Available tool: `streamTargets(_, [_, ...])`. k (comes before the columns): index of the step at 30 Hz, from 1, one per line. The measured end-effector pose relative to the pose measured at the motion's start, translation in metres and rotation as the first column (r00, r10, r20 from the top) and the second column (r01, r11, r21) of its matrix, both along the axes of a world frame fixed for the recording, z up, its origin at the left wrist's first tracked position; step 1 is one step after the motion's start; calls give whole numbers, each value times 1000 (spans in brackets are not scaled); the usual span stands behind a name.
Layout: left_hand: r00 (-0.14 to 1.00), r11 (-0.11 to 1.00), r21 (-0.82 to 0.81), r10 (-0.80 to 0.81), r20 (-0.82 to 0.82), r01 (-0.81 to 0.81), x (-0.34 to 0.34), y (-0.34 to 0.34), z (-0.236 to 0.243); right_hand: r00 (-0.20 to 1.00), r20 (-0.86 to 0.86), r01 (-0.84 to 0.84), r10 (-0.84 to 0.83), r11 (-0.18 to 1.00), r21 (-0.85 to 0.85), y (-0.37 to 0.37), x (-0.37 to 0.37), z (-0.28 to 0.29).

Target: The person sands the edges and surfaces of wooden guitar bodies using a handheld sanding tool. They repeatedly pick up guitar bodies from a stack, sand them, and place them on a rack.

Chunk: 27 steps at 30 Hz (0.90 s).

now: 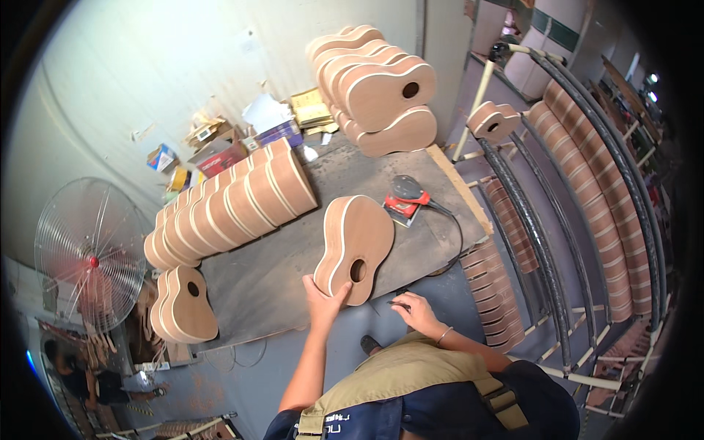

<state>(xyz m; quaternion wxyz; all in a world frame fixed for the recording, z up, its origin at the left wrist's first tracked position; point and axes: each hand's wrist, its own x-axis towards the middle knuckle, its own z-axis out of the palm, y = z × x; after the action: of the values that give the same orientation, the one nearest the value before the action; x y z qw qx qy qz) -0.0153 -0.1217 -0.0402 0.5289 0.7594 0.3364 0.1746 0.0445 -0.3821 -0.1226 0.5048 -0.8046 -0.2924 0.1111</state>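
Observation:
An unfinished wooden ukulele body (361,233), pale along its edges, rests on the dark workbench (257,293) near its front edge. My left hand (324,299) grips its near end, with the thumb on the face close to the round soundhole. To the right of it, just off the bench edge, my right hand (421,315) is closed around a small dark thin object (398,303) whose kind I cannot make out. Behind the body's right side sits a red and black electric sander (407,199) with its cord trailing over the right bench edge.
A long row of bodies (235,196) lies at the left, with a few upright (183,304) at the front left corner. Tall stacks (389,84) stand at the back. Boxes (220,152) line the wall. A fan (92,260) is left; a padded rack (528,220) is right.

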Motion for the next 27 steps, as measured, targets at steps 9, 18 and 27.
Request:
streamTargets(9, [996, 989, 116, -84, -32, 87, -3, -16, 0, 986, -44, 158, -160, 987, -35, -35, 24, 8])
streamTargets(18, [979, 837, 513, 128, 157, -192, 86, -19, -31, 997, -75, 29, -34, 997, -66, -23, -18, 15])
streamTargets(27, [976, 912, 382, -75, -204, 150, 165, -53, 0, 1000, -5, -5, 4, 984, -181, -44, -18, 27])
